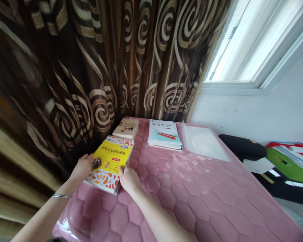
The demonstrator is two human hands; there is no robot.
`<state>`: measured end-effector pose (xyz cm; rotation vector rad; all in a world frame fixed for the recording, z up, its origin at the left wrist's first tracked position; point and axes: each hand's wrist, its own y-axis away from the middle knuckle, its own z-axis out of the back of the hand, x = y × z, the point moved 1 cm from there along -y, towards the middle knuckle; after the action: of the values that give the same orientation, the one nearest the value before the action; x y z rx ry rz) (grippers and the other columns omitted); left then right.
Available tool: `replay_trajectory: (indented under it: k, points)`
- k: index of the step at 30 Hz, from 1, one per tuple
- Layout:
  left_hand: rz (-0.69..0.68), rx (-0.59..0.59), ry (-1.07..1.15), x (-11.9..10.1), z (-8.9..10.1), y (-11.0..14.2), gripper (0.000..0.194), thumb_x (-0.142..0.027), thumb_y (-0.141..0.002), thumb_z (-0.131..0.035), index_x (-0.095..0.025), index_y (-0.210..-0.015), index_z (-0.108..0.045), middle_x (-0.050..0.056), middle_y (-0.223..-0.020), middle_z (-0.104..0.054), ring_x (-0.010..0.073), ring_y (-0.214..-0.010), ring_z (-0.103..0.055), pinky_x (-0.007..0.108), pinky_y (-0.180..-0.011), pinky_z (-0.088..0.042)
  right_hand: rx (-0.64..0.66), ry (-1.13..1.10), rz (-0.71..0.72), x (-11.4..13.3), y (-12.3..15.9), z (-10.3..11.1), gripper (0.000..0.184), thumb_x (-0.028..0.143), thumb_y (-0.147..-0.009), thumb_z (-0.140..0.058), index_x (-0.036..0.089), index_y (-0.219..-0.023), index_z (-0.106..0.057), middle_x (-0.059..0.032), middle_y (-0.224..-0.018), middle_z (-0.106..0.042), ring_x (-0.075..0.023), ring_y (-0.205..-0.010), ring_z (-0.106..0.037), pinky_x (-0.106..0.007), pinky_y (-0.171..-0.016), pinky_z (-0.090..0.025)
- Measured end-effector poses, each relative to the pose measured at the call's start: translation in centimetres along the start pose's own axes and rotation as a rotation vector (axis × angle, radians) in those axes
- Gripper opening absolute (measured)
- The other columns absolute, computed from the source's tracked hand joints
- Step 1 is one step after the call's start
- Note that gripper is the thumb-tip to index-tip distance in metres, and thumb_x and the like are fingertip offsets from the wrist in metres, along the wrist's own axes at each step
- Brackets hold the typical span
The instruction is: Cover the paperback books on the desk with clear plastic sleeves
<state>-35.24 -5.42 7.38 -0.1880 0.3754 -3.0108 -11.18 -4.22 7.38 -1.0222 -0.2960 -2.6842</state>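
A yellow paperback book [112, 154] with orange and white patterned bands lies face up, with other books apparently stacked under it, at the left part of the pink table cover. My left hand [83, 166] grips its left edge, a silver bangle on the wrist. On the opposite side my right hand [129, 176] holds the right edge, thumb near the cover. The fingertips of both hands are partly hidden by the book. Just behind it lies a smaller beige book stack [126, 128]. Farther right is a stack of white and light-blue books [164, 132].
The quilted pink cover [166, 188] has a honeycomb pattern. A clear plastic folder [204, 139] lies at the back right. Dark patterned curtains [141, 60] hang directly behind. Beyond the right edge are a black case [242, 148] and a green item [290, 164]. A window [244, 40] is above.
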Motion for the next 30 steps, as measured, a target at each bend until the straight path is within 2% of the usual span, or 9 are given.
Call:
replay_trajectory:
  k: [9, 12, 15, 17, 19, 22, 25, 27, 30]
  points:
    - [-0.03, 0.04, -0.049, -0.5, 0.6, -0.1, 0.043, -0.007, -0.088, -0.031, -0.005, -0.115, -0.064, 0.021, -0.121, -0.064, 0.0302, -0.109, -0.059, 0.041, -0.093, -0.047, 0.018, 0.107, 0.005, 0.4, -0.3, 0.1, 0.053, 0.036, -0.098, -0.029, 0.005, -0.137, -0.046, -0.0233, -0.106, -0.071, -0.0314, -0.099, -0.069, -0.04, -0.079, -0.053]
    - [0.044, 0.027, -0.063, -0.9, 1.5, 0.3, 0.043, -0.011, -0.09, -0.031, -0.007, -0.12, -0.061, 0.019, -0.116, -0.065, 0.0282, -0.106, -0.06, 0.039, -0.087, -0.048, 0.115, -0.075, 0.094, -1.2, -0.1, 0.5, 0.053, 0.039, -0.099, -0.029, 0.007, -0.138, -0.045, -0.0171, -0.094, -0.074, -0.025, -0.089, -0.071, -0.033, -0.077, -0.052]
    - [0.156, -0.096, -0.136, -2.6, 3.3, 1.4, 0.045, -0.015, -0.091, -0.031, -0.009, -0.13, -0.054, 0.019, -0.114, -0.062, 0.0302, -0.097, -0.061, 0.043, -0.078, -0.048, 0.214, -0.259, 0.191, -4.8, 0.4, 2.1, 0.053, 0.041, -0.099, -0.028, 0.009, -0.137, -0.048, -0.0059, -0.068, -0.073, -0.0185, -0.071, -0.071, -0.025, -0.072, -0.05]
    - [0.108, -0.217, -0.13, -5.5, 4.4, 2.5, 0.046, -0.014, -0.09, -0.034, -0.011, -0.131, -0.053, 0.019, -0.119, -0.059, 0.0313, -0.1, -0.058, 0.047, -0.082, -0.046, 0.123, -0.242, 0.218, -8.2, 0.7, 4.0, 0.046, 0.04, -0.097, -0.034, 0.013, -0.124, -0.061, -0.0038, -0.067, -0.072, -0.0171, -0.07, -0.069, -0.024, -0.071, -0.048]
    - [-0.003, -0.287, -0.035, -9.9, 5.0, 3.5, 0.043, -0.014, -0.089, -0.037, -0.016, -0.127, -0.058, 0.017, -0.12, -0.06, 0.0299, -0.104, -0.057, 0.047, -0.089, -0.042, 0.005, -0.173, 0.222, -12.0, 1.2, 6.3, 0.039, 0.036, -0.095, -0.038, 0.017, -0.106, -0.07, -0.0039, -0.068, -0.072, -0.018, -0.07, -0.069, -0.025, -0.07, -0.048]
    - [-0.282, -0.189, 0.147, -18.0, 4.6, 4.2, 0.041, -0.012, -0.089, -0.039, -0.024, -0.12, -0.063, 0.012, -0.124, -0.061, 0.0278, -0.111, -0.055, 0.047, -0.096, -0.04, -0.147, -0.039, 0.167, -17.4, 2.1, 9.9, 0.033, 0.028, -0.092, -0.041, 0.02, -0.097, -0.072, -0.0062, -0.079, -0.075, -0.0203, -0.075, -0.07, -0.028, -0.072, -0.048]
    - [-0.305, -0.074, 0.225, -25.1, 3.1, 3.5, 0.038, -0.015, -0.089, -0.039, -0.024, -0.116, -0.065, 0.011, -0.133, -0.057, 0.0286, -0.119, -0.053, 0.049, -0.1, -0.039, -0.278, 0.047, 0.111, -21.4, 3.1, 12.7, 0.031, 0.023, -0.09, -0.041, 0.02, -0.095, -0.071, -0.0087, -0.093, -0.075, -0.0229, -0.086, -0.07, -0.03, -0.079, -0.048]
    - [-0.286, -0.006, 0.254, -28.4, 1.6, 2.5, 0.038, -0.018, -0.088, -0.043, -0.022, -0.12, -0.063, 0.013, -0.137, -0.055, 0.0303, -0.124, -0.05, 0.051, -0.102, -0.039, -0.337, -0.003, 0.099, -23.0, 3.5, 13.8, 0.032, 0.024, -0.091, -0.039, 0.019, -0.096, -0.071, -0.0082, -0.088, -0.075, -0.0219, -0.082, -0.07, -0.03, -0.077, -0.049]
    - [-0.292, 0.027, 0.282, -30.6, -0.9, 1.1, 0.039, -0.02, -0.089, -0.045, -0.018, -0.125, -0.061, 0.014, -0.141, -0.052, 0.0301, -0.131, -0.046, 0.051, -0.107, -0.036, -0.384, -0.09, 0.12, -24.0, 3.7, 14.2, 0.032, 0.029, -0.093, -0.039, 0.019, -0.094, -0.07, -0.0057, -0.077, -0.074, -0.0199, -0.072, -0.068, -0.028, -0.071, -0.049]
